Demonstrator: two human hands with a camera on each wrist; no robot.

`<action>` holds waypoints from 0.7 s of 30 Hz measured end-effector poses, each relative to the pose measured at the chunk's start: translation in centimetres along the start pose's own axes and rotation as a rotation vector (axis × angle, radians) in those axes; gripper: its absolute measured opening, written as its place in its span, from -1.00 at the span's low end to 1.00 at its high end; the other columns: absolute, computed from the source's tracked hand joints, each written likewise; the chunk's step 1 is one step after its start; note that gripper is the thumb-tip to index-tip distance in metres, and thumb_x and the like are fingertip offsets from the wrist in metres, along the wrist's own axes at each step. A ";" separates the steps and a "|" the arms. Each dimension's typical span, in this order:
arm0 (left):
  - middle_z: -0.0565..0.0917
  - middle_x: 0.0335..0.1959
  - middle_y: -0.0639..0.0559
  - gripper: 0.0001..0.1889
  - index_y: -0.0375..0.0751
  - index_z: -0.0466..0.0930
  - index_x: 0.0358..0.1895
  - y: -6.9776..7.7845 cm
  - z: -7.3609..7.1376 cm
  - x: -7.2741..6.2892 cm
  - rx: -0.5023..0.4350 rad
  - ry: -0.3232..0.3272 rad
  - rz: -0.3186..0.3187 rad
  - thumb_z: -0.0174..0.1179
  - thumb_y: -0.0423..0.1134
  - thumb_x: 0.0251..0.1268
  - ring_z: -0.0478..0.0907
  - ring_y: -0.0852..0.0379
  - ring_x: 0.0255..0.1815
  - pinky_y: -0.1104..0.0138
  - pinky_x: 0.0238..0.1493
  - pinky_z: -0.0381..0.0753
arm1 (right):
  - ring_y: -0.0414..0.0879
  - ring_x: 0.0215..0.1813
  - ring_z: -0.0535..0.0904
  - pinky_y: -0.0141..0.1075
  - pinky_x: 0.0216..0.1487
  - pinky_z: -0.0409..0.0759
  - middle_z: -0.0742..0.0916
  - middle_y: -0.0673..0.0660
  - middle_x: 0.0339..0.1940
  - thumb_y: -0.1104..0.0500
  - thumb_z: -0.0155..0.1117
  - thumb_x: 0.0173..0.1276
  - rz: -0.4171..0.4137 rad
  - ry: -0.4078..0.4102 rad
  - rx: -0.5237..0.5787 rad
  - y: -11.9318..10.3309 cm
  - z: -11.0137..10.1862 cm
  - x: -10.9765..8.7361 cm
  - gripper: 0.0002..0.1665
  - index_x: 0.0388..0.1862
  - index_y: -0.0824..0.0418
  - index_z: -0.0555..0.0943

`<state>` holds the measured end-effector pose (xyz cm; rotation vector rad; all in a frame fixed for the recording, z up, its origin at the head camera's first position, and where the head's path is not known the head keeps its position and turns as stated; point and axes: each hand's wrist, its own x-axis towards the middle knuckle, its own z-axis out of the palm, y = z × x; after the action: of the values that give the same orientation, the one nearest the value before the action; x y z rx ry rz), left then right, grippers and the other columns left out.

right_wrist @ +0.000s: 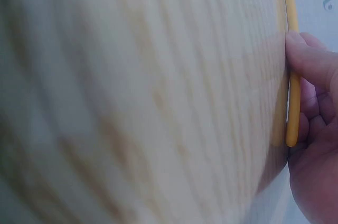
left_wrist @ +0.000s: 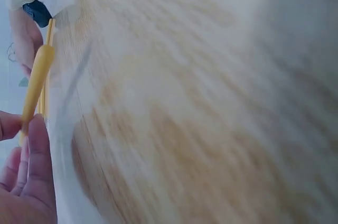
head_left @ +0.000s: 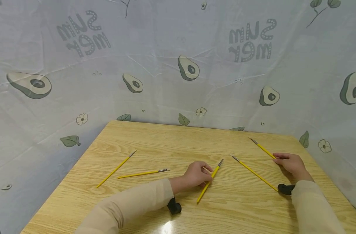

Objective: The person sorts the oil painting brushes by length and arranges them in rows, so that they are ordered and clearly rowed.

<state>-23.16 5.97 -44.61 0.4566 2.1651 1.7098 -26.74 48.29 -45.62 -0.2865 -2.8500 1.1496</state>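
Near the middle of the table, my left hand [head_left: 197, 175] pinches a thin yellow paintbrush [head_left: 204, 191] partway along its handle, bristles pointing away from me. In the left wrist view, thumb and fingers meet on that handle [left_wrist: 37, 84], its rounded end sticking up. On the right side, my right hand [head_left: 292, 164] holds another yellow paintbrush [head_left: 264, 149], its bristles toward the back left. The right wrist view has the thumb across this handle [right_wrist: 293, 108], close above the tabletop. Between the hands a further paintbrush [head_left: 254, 172] lies diagonally on the wood.
Two more yellow paintbrushes lie left of my left arm, one slanted [head_left: 116, 169] and one nearly crosswise [head_left: 141, 174]. The wooden table [head_left: 166, 139] ends against a pale curtain [head_left: 157, 97] printed with avocados. Black straps [head_left: 174, 206] show at both wrists.
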 end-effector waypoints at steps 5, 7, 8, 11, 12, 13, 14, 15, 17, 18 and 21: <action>0.60 -0.50 0.02 -0.80 -0.26 0.65 -0.21 -0.1 -0.2 0.3 -0.012 -0.007 0.021 0.38 -0.49 0.09 0.56 0.11 -0.64 0.29 -0.59 0.64 | 0.45 0.23 0.33 0.25 0.18 0.30 0.52 0.51 0.19 0.01 0.26 0.41 -0.013 0.008 -0.020 0.0 -0.1 0.0 -0.33 0.27 0.50 0.45; 0.62 -0.48 0.02 -0.80 -0.26 0.66 -0.19 -0.2 -0.3 0.4 -0.017 -0.013 0.026 0.38 -0.48 0.10 0.57 0.11 -0.63 0.28 -0.57 0.65 | 0.43 0.19 0.36 0.23 0.16 0.32 0.55 0.50 0.15 0.04 0.26 0.41 -0.025 0.015 -0.022 -0.1 -0.1 0.0 -0.35 0.26 0.51 0.45; 0.63 -0.47 0.03 -0.80 -0.26 0.66 -0.19 -0.2 -0.3 0.4 -0.020 -0.015 0.028 0.38 -0.48 0.10 0.58 0.11 -0.62 0.28 -0.57 0.65 | 0.42 0.18 0.37 0.22 0.14 0.33 0.56 0.49 0.14 0.05 0.26 0.42 -0.032 0.019 -0.023 -0.1 -0.2 0.0 -0.36 0.25 0.51 0.45; 0.65 -0.45 0.04 -0.79 -0.25 0.68 -0.18 -0.4 -0.6 0.4 -0.031 -0.017 0.016 0.39 -0.46 0.10 0.59 0.12 -0.60 0.28 -0.54 0.66 | 0.39 0.13 0.42 0.19 0.10 0.37 0.59 0.47 0.08 0.09 0.24 0.43 -0.050 0.024 -0.017 -0.1 -0.3 0.0 -0.40 0.24 0.52 0.46; 0.66 -0.44 0.05 -0.79 -0.24 0.68 -0.18 -0.4 -0.7 0.3 -0.036 -0.015 0.010 0.39 -0.45 0.09 0.59 0.12 -0.59 0.28 -0.53 0.66 | 0.37 0.11 0.43 0.17 0.08 0.39 0.61 0.45 0.06 0.10 0.22 0.44 -0.056 0.023 -0.021 -0.1 -0.4 0.0 -0.42 0.25 0.51 0.46; 0.66 -0.44 0.05 -0.79 -0.24 0.68 -0.18 -0.4 -0.8 0.3 -0.038 -0.012 0.007 0.40 -0.45 0.09 0.59 0.13 -0.59 0.28 -0.52 0.66 | 0.37 0.11 0.44 0.16 0.07 0.41 0.62 0.44 0.04 0.11 0.21 0.45 -0.065 0.021 -0.024 -0.2 -0.5 0.0 -0.44 0.25 0.50 0.46; 0.66 -0.43 0.05 -0.79 -0.23 0.69 -0.18 -0.4 -1.0 0.3 -0.036 -0.008 0.006 0.40 -0.45 0.09 0.59 0.13 -0.58 0.28 -0.51 0.67 | 0.35 0.09 0.46 0.14 0.04 0.43 0.63 0.43 0.02 0.11 0.20 0.46 -0.071 0.018 -0.028 -0.3 -0.5 0.0 -0.44 0.26 0.50 0.46; 0.67 -0.43 0.05 -0.79 -0.23 0.69 -0.18 -0.4 -1.1 0.2 -0.037 -0.002 0.005 0.40 -0.45 0.09 0.59 0.14 -0.57 0.29 -0.50 0.66 | 0.34 0.06 0.47 0.13 0.02 0.45 0.64 0.41 -0.01 0.09 0.19 0.47 -0.079 0.014 -0.035 -0.4 -0.6 0.0 -0.43 0.26 0.50 0.45; 0.67 -0.43 0.04 -0.79 -0.25 0.68 -0.18 -0.4 -1.4 0.2 -0.046 0.006 0.007 0.39 -0.46 0.10 0.58 0.14 -0.56 0.29 -0.49 0.66 | 0.29 0.01 0.50 0.01 -0.06 0.51 0.65 0.39 -0.04 0.09 0.16 0.48 -0.092 0.011 -0.051 -0.7 -0.7 -0.1 -0.44 0.27 0.48 0.45; 0.67 -0.43 0.04 -0.80 -0.25 0.68 -0.18 -0.4 -1.5 0.2 -0.047 0.009 0.009 0.38 -0.46 0.10 0.58 0.14 -0.55 0.30 -0.49 0.66 | 0.25 -0.01 0.51 -0.05 -0.12 0.53 0.65 0.38 -0.04 0.09 0.15 0.49 -0.096 0.009 -0.057 -0.9 -0.7 -0.1 -0.44 0.28 0.47 0.45; 0.66 -0.42 0.03 -0.81 -0.27 0.68 -0.18 -0.6 -2.0 0.2 -0.065 0.023 0.012 0.37 -0.48 0.11 0.58 0.14 -0.53 0.29 -0.48 0.66 | 0.03 -0.10 0.52 -0.26 -0.28 0.51 0.63 0.39 -0.01 0.10 0.15 0.49 -0.102 -0.006 -0.033 -1.4 -0.7 0.0 -0.44 0.30 0.46 0.42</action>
<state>-24.26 4.24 -44.74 0.4356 2.1198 1.7942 -26.84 47.73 -44.14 -0.1379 -2.8536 1.0874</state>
